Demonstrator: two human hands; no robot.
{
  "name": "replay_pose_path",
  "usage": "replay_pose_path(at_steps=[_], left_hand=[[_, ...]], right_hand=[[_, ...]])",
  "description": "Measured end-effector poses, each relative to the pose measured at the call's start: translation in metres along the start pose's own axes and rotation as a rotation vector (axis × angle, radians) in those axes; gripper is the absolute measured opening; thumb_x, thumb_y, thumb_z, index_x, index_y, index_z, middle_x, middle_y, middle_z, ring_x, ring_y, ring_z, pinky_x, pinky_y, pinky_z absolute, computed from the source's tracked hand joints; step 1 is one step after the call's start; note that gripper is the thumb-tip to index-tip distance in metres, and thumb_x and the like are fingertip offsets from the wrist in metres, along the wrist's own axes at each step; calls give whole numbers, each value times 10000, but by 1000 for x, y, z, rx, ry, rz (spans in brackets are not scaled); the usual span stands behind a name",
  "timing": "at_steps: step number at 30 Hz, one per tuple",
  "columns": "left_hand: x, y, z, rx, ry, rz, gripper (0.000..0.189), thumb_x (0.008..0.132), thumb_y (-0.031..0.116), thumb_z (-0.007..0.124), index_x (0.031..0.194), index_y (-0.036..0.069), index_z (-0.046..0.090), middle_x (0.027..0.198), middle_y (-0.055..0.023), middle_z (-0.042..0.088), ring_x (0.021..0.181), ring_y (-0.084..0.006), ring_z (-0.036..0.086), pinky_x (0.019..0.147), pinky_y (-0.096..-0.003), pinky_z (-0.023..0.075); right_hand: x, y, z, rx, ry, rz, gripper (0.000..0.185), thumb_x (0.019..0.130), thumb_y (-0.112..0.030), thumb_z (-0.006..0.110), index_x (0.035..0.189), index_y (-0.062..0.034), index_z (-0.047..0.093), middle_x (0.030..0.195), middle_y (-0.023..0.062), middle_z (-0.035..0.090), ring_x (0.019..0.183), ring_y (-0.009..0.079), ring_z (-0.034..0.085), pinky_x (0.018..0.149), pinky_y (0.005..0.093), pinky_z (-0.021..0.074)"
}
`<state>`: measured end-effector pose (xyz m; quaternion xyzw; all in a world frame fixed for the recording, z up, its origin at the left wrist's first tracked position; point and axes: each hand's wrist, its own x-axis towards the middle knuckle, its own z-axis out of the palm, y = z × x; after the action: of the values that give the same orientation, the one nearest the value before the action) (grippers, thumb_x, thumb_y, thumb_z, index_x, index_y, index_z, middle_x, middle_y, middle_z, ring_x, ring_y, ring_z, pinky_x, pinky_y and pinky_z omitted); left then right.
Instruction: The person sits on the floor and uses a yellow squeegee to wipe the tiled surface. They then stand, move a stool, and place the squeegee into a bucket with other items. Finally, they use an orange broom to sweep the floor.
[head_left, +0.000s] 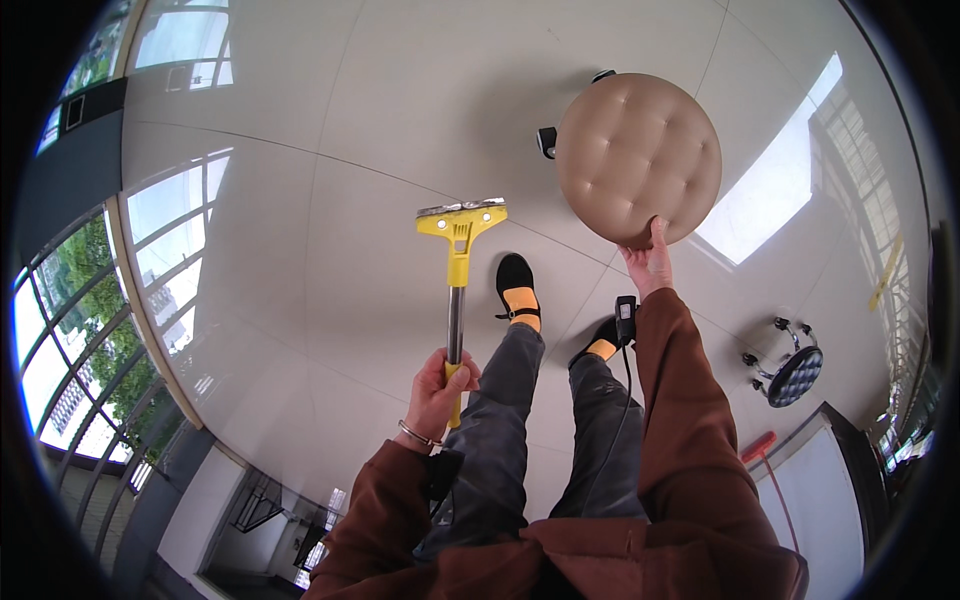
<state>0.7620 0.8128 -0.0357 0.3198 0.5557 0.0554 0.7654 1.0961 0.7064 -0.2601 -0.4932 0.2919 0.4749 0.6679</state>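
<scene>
My left hand (441, 390) is closed around the lower grip of a long-handled scraper (459, 255). The scraper has a yellow plastic head and a metal shaft, and its bladed end points away from me above the floor. My right hand (648, 262) grips the near edge of a round stool (639, 157), thumb on top and fingers under the rim. Tan, button-tufted upholstery covers the stool's seat. Two black casters show at its left side; the rest of its base is hidden beneath the seat.
Glossy pale tiles (375, 97) form the floor. A smaller dark tufted stool (795, 376) on casters stands at the right. Near it a red-handled tool (759, 447) leans by a white panel (817, 487). Barred windows (82, 337) line the left side. A black cable (628, 390) hangs by my right sleeve.
</scene>
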Motion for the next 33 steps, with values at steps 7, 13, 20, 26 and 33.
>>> replay_pose_path(at_steps=[7,13,20,26,33], left_hand=[[0,3,12,-77,-69,5,139,943,151,518,1029,42,513,886,-44,577,780,-107,543,772,-280,459],[2,-2,45,-496,-64,-99,185,950,213,520,1096,101,540,1005,-28,571,1004,-195,562,859,-356,478],[-7,10,75,-594,-152,-103,215,946,208,532,1104,69,575,983,-45,598,1010,-192,569,882,-346,479],[-12,56,84,-468,-263,-121,231,946,235,539,1080,52,581,920,-49,609,863,-145,580,807,-282,472],[-6,126,65,-195,-108,-129,281,937,294,550,1114,78,583,995,-27,643,920,-103,588,763,-235,435]], right_hand=[[-12,-4,-1,-210,172,85,648,826,-425,677,1223,23,429,1187,161,509,925,257,612,691,345,549],[-135,13,37,-1016,-191,156,452,930,-448,475,763,-44,589,687,45,606,640,133,619,585,251,480],[-295,20,107,-924,-569,410,420,970,-404,396,1035,-9,523,840,89,623,666,176,638,551,262,503],[-328,4,163,-1016,-474,255,242,970,-269,448,888,-42,454,661,17,492,510,105,502,458,247,425],[-317,-21,219,-837,-350,224,232,963,-266,471,926,-38,485,638,1,485,502,92,470,456,243,410]])
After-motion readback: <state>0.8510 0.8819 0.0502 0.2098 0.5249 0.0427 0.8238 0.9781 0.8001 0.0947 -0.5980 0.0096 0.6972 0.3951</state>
